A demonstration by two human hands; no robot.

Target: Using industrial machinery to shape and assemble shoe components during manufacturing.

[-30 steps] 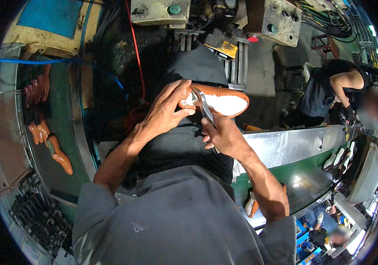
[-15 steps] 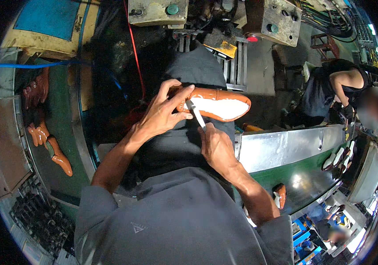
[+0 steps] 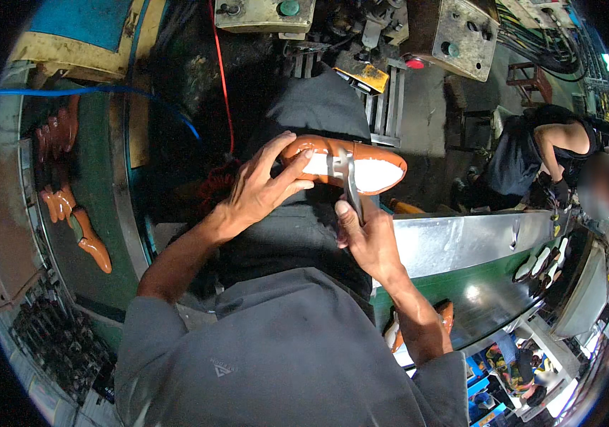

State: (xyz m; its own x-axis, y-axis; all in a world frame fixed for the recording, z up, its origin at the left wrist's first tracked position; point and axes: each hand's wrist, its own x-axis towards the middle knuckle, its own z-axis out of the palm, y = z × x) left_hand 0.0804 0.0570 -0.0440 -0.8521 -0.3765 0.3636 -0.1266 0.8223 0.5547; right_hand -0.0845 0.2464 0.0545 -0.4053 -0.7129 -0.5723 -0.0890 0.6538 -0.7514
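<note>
Sole side up over my lap lies a glossy brown shoe upper (image 3: 303, 147) with a white bottom (image 3: 381, 173). My left hand (image 3: 261, 181) is closed on its left end, thumb on the white face and fingers along the far edge. My right hand (image 3: 368, 238) grips the dark handle of a steel hand tool (image 3: 349, 178), whose shiny head lies against the middle of the white bottom. Whether the tool is pincers or something else, I cannot tell.
To the left, more brown shoes (image 3: 94, 249) lie on a green belt. A metal-edged conveyor (image 3: 461, 238) at right carries several shoes. Control boxes (image 3: 466, 39) and a yellow machine part (image 3: 365, 77) stand ahead. A co-worker (image 3: 514, 160) bends over at far right.
The tool in my right hand has moved right, from the shoe's left end to its middle, and turned. My left thumb now lies on the white bottom.
</note>
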